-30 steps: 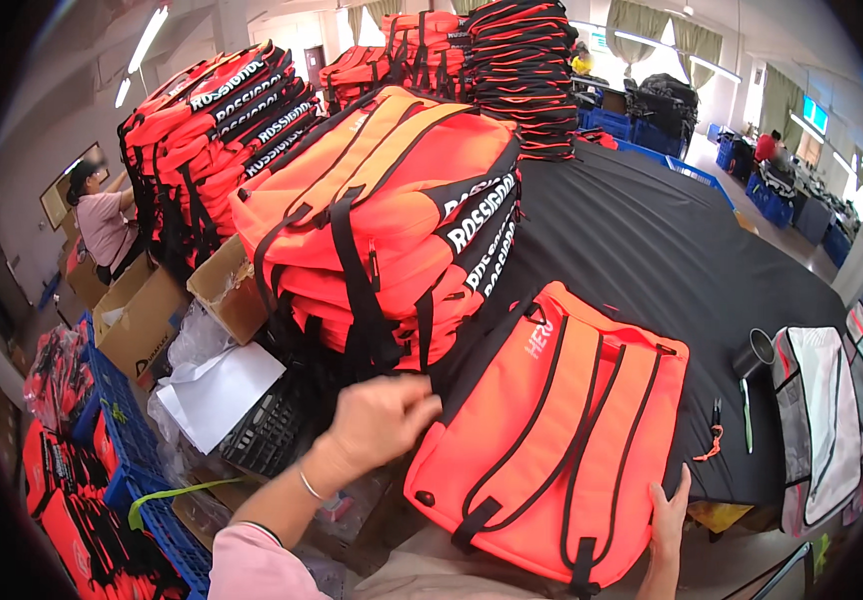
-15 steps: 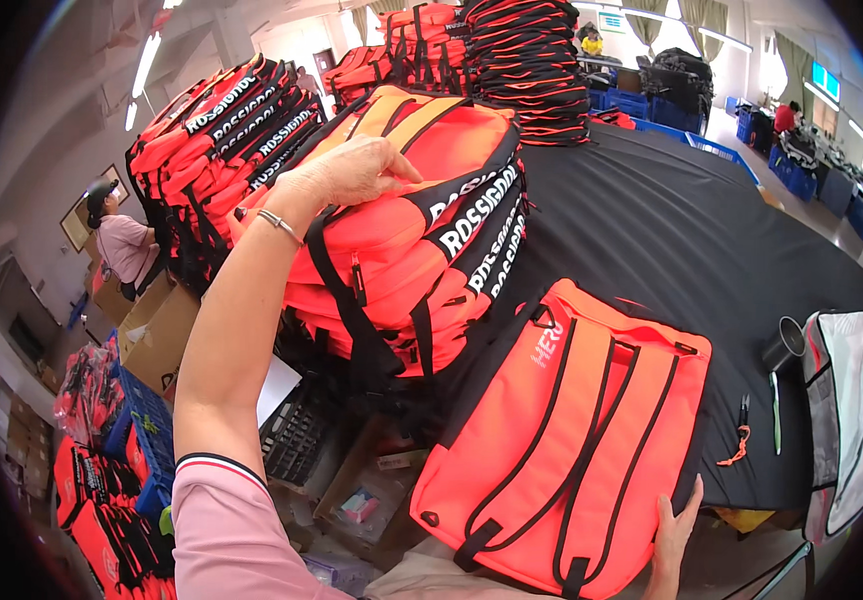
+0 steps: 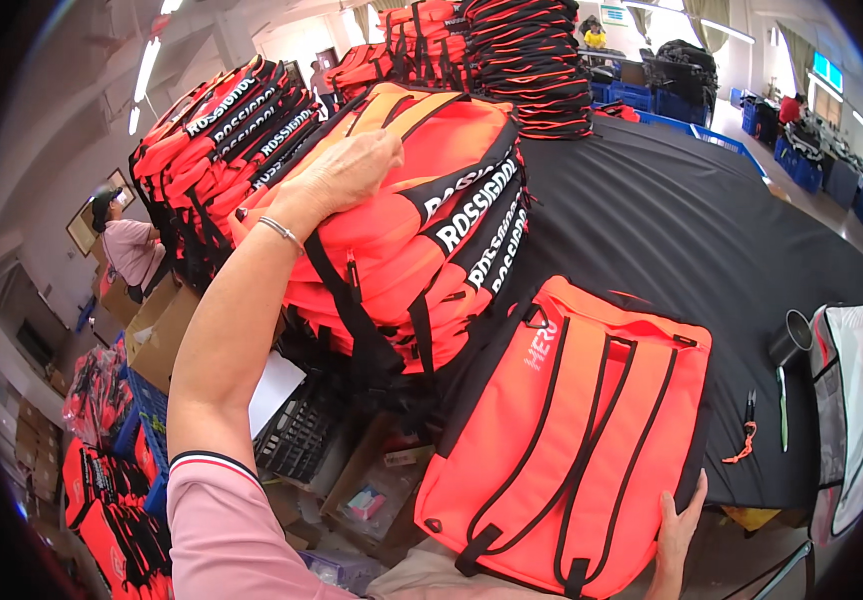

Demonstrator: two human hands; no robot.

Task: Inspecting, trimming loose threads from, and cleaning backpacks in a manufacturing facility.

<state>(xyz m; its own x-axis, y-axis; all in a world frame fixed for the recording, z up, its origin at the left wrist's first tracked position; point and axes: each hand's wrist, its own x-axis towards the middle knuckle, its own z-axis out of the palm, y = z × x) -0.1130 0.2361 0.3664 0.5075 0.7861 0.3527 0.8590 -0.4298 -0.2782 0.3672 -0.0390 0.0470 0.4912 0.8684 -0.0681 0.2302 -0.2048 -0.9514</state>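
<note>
A red-orange backpack [image 3: 522, 450] with black-edged shoulder straps lies back side up in front of me, partly over the black-covered table's near edge. My right hand [image 3: 680, 520] grips its lower right side, the thumb on the red panel and the fingers at the edge. To the left stands a pile of similar red and black backpacks [image 3: 382, 260] with white lettering on black bands. On its top bag [image 3: 457, 135] rests my left hand [image 3: 352, 172], fingers curled in beside an orange strap; what they pinch is hidden.
Small snips [image 3: 750, 420] with an orange cord, a thin green-white tool [image 3: 784, 410], a metal cup [image 3: 791, 340] and a grey-white bag [image 3: 852, 400] lie on the black cloth [image 3: 642, 210]. Taller backpack stacks [image 3: 527, 70] stand behind. A person [image 3: 130, 245] is at far left, near cardboard boxes [image 3: 167, 325].
My left hand has drawn back slightly over the top bag, and its fingers have curled in from a more stretched position. The right hand and its backpack have hardly moved.
</note>
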